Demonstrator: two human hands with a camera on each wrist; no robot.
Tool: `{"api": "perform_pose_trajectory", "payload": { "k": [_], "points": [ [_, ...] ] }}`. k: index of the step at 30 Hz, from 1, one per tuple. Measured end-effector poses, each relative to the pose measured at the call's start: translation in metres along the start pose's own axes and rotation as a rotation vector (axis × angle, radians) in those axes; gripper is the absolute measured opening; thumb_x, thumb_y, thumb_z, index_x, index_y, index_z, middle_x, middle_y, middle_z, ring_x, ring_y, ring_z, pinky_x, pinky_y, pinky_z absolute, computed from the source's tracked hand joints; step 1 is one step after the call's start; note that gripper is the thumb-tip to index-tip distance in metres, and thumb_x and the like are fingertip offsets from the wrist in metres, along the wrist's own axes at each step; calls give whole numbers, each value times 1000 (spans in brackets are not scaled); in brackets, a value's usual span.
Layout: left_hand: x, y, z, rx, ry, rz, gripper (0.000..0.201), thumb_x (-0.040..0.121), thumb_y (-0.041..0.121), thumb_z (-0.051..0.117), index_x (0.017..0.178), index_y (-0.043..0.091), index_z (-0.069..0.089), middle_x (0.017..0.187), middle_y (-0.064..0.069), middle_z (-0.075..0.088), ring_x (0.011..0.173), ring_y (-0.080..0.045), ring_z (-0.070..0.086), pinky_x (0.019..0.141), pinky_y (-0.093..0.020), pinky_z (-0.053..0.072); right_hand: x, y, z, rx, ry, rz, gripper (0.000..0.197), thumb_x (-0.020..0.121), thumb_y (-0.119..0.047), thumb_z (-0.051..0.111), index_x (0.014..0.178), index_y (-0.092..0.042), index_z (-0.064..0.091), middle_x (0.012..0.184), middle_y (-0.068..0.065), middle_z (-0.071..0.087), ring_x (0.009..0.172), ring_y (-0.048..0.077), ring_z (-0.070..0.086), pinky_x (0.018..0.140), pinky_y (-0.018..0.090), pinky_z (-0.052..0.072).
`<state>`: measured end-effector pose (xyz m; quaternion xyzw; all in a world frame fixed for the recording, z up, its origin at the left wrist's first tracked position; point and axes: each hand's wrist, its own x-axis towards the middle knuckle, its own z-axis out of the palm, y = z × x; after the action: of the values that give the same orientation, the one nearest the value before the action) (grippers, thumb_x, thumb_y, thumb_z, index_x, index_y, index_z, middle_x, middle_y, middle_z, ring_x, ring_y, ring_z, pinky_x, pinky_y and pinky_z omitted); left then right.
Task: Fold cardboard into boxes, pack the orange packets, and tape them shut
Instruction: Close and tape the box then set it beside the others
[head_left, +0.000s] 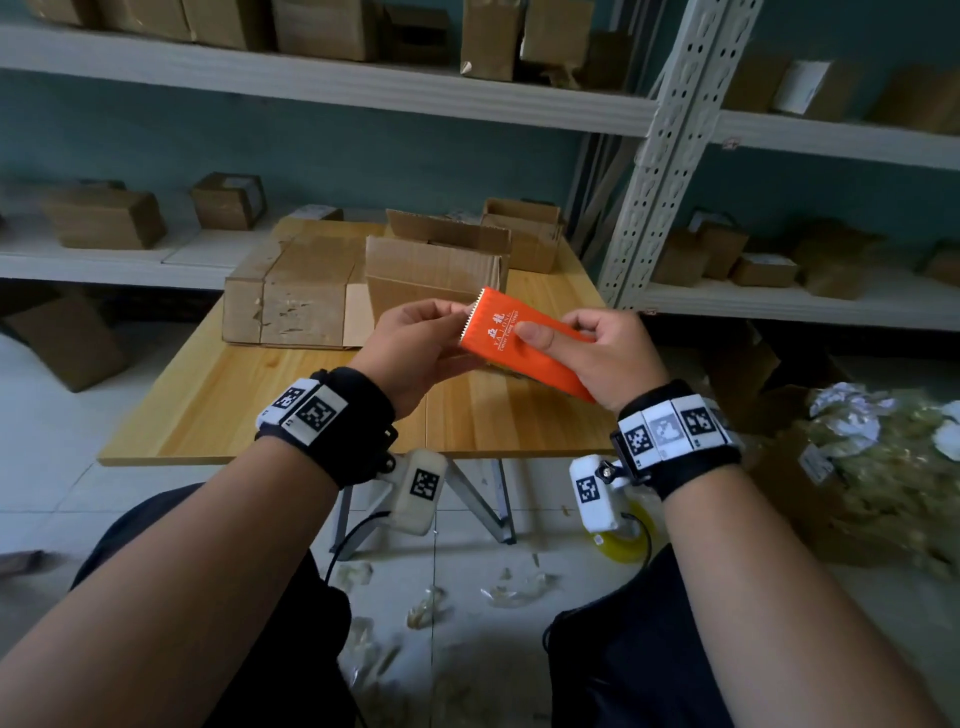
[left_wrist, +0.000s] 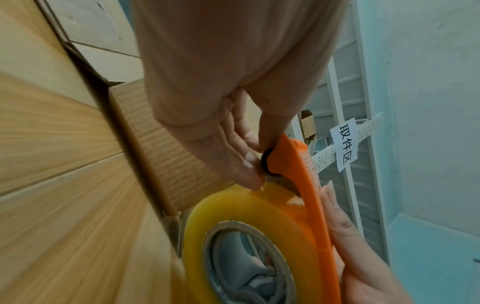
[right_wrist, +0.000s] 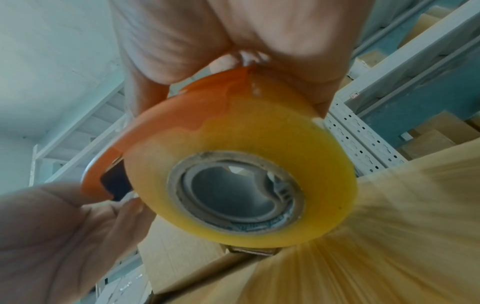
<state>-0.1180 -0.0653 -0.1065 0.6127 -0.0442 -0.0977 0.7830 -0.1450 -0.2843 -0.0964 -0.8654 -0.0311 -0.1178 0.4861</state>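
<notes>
both hands, left hand (head_left: 415, 348) and right hand (head_left: 605, 353), pinch the tape dispenser (head_left: 524, 338), an orange holder over a yellow tape roll (right_wrist: 241, 164), raised above the worktop (head_left: 291, 405) near cardboard boxes (head_left: 436, 265).

Head view: high, facing forward and down over both forearms onto the counter (head_left: 260, 410) and shelving (head_left: 332, 85) behind. Left wrist view: very close, along the palm toward the fingers (left_wrist: 244, 164). Right wrist view: very close, from under the hand, tilted upward. Both wrist views share the tape roll (left_wrist: 259, 207) and counter.
</notes>
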Motion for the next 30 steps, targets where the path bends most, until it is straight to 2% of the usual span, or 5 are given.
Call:
{"api": "perform_pose_trajectory", "payload": {
  "k": [8,15,18,22,30],
  "points": [
    [2,-2,9,-26,89,35,15,104,15,66,95,5,71,96,-18,75,95,-30,72,91,-38,62,-2,-2,4,-62,-44,-17,77,68,-93,64,117,-33,69,121,-6,72,108,15,70,92,41,61],
    [1,-7,5,-24,119,64,17,100,15,72,109,1,76,100,-18,80,93,-29,77,89,-41,66,-8,-4,7,-111,-9,-13,81,69,-89,65,128,-34,60,107,-12,73,95,9,71,83,37,62],
    [0,-5,6,-14,99,65,22,98,17,74,116,4,76,105,-18,81,93,-25,78,85,-35,66,-5,-6,5,-73,21,15,66,67,-78,72,113,-32,64,89,-19,72,85,3,71,76,32,60],
    [2,-4,8,13,127,94,11,99,18,73,95,9,79,97,-14,80,93,-24,76,91,-39,65,0,-5,9,-97,68,33,65,58,-84,72,85,-25,66,84,-10,75,81,11,74,79,39,63],
    [3,-2,7,12,123,73,14,102,18,69,93,9,75,87,-8,79,84,-19,78,83,-38,67,3,0,10,-153,55,27,87,54,-94,64,83,-13,70,80,0,76,77,18,74,80,45,64]
  ]
}}
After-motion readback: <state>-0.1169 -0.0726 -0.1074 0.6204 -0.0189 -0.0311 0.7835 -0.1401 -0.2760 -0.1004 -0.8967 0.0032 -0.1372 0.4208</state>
